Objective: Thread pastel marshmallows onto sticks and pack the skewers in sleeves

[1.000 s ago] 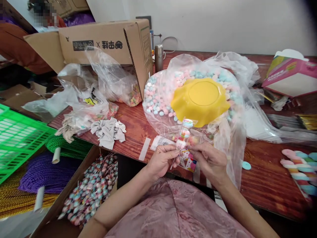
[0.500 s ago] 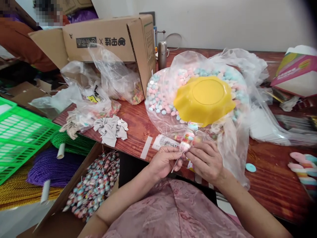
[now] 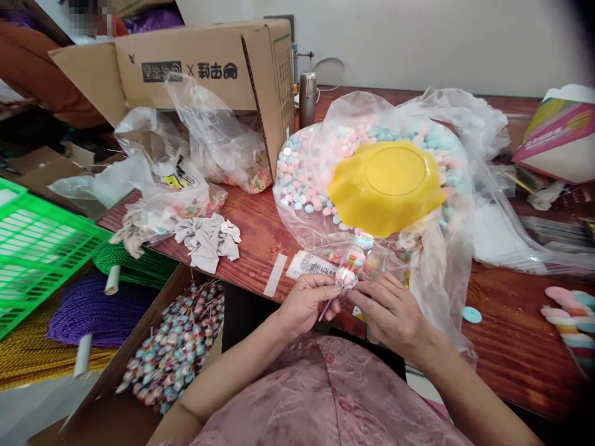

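A candy skewer (image 3: pixel 357 255) in a clear wrapper, with pink, blue and striped pieces on a thin white stick, slants up over the table edge. My left hand (image 3: pixel 310 303) is closed in a pinch at its base, where the wrapper gathers round the stick. The stick pokes out below these fingers. Close on the other side, my right hand (image 3: pixel 390 310) has its fingertips pinched at the gathered wrapper end; the exact contact is partly hidden. Behind the skewer lies a large clear bag (image 3: pixel 297 226) of pastel candies, with an upturned yellow bowl (image 3: pixel 395 173) on it.
A cardboard box (image 3: pixel 199 46) and plastic bags stand back left. Grey cloths (image 3: pixel 209 241) and printed labels (image 3: pixel 310 265) lie nearby. Below left, a carton holds many wrapped skewers (image 3: pixel 171 347) beside a green basket (image 3: pixel 41 248). Loose candies (image 3: pixel 571 316) lie right. A person sits far left.
My right hand's fingers have drawn slightly down and right from over the wrapper end. The left hand keeps its hold on the skewer. The view has shifted a little.
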The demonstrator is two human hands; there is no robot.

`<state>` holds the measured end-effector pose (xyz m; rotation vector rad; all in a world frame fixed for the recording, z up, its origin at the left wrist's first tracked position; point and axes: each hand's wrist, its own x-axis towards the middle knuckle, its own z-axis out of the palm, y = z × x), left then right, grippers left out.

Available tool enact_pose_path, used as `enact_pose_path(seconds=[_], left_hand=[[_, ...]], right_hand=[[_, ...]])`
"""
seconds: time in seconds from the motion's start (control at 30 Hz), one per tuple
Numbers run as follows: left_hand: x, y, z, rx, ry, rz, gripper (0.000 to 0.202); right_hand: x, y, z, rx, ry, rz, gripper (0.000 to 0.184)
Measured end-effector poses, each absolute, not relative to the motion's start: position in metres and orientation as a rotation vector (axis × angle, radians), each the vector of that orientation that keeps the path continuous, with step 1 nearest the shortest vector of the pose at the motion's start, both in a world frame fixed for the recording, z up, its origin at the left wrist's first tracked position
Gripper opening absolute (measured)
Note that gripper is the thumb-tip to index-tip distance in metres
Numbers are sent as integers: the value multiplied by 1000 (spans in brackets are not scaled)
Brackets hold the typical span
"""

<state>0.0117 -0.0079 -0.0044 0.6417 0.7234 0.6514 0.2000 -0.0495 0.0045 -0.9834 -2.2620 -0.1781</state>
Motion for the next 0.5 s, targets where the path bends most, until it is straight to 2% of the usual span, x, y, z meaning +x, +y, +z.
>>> enact_pose_path(seconds=[0.3, 0.5], left_hand=[[8, -9, 2, 668, 686, 593, 38], [3, -4, -8, 1036, 911, 646, 33]], right_hand=[[198, -49, -4, -966, -2263, -232, 30], [207, -55, 6, -1064, -2145, -8, 32]])
